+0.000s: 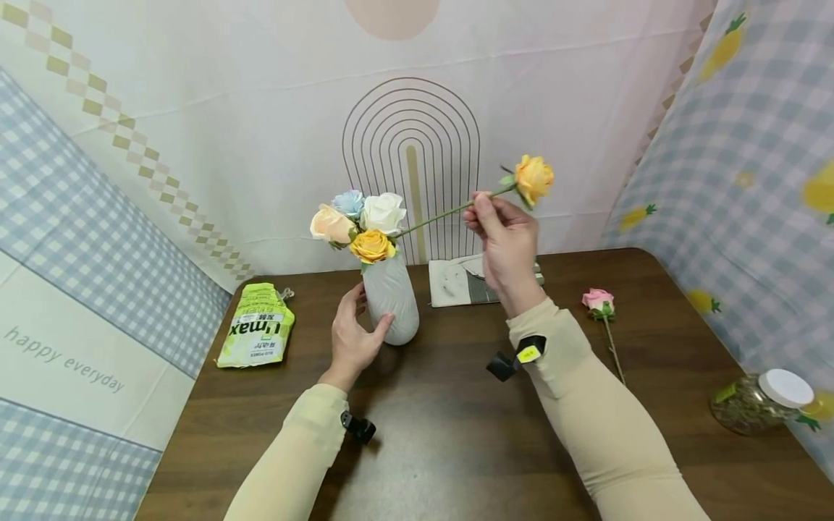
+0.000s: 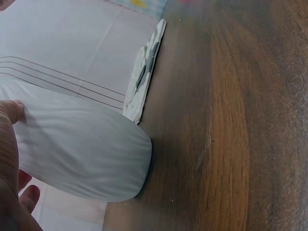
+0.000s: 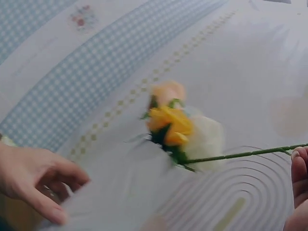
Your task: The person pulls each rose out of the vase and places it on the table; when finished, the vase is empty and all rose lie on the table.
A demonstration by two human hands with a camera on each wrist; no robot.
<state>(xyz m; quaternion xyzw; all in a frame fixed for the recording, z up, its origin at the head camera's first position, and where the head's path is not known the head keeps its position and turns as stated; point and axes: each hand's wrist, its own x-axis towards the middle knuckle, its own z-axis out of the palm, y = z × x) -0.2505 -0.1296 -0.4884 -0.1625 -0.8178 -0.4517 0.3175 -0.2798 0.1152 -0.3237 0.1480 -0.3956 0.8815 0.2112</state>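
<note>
A brown table (image 1: 430, 441) bears an upright white vase (image 1: 394, 307) with four blooms (image 1: 383, 214). The left hand (image 1: 355, 339) curves thumb and fingers round the vase's side; the right hand (image 1: 511, 242), fingertips closed, pinches a yellow rose (image 1: 533, 179) by its stem (flower head just beyond the fingers, stem slanting down to the blooms).

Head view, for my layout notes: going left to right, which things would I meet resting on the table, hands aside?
Yellow-green pouch → white vase → white-and-grey cloth → pink rose → jar with a white lid.
</note>
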